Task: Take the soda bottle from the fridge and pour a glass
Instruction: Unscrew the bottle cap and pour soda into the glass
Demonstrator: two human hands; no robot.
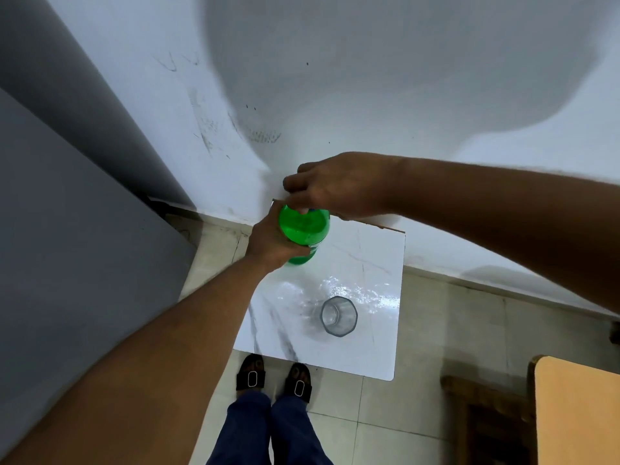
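Small white marble-pattern table, glossy, set against the wall. On it: one empty clear glass, upright, toward the near right; green soda bottle at the far left corner, base apparently resting on the top.

Your green soda bottle stands upright at the tabletop's far-left corner — the clear empty glass sits well apart, nearer you.
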